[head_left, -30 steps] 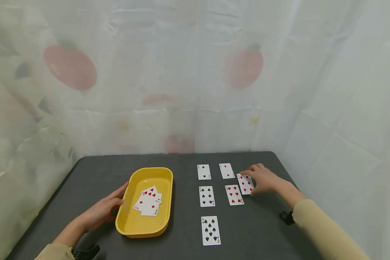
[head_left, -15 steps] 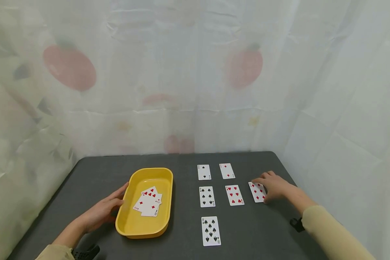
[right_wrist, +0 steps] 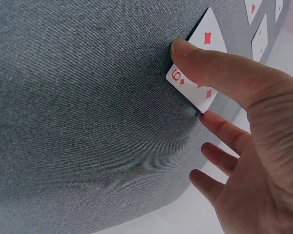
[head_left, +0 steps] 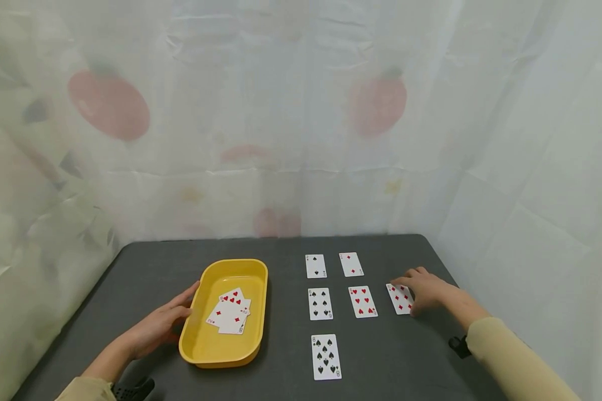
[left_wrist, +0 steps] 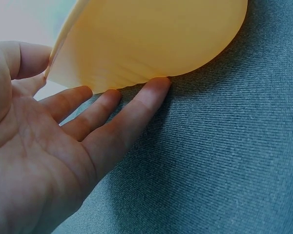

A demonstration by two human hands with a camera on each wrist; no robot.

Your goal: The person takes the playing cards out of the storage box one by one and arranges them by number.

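While the right hand (head_left: 426, 289) lies over the white six-of-diamonds playing card (head_left: 400, 298) with its thumb (right_wrist: 205, 61) pressing the card's near corner flat to the grey cloth-covered table (head_left: 145, 267), nothing is truly gripped: the other fingers stay loose and straight beyond the card's edge. That card sits at the right end of the middle row, close to the table's right edge. A thin card flat on woven cloth gives little to lift by, so the thumb may well just slide it toward that edge or skew it out of line with the red card (head_left: 363, 301) to the hand's left. The left hand (head_left: 153, 328) is relaxed, its fingertips (left_wrist: 156, 87) resting against the outer wall of the yellow oval plastic tray (head_left: 215, 348). A careless nudge there could shift the tray and disturb the loose cards (head_left: 229, 313) lying inside it.
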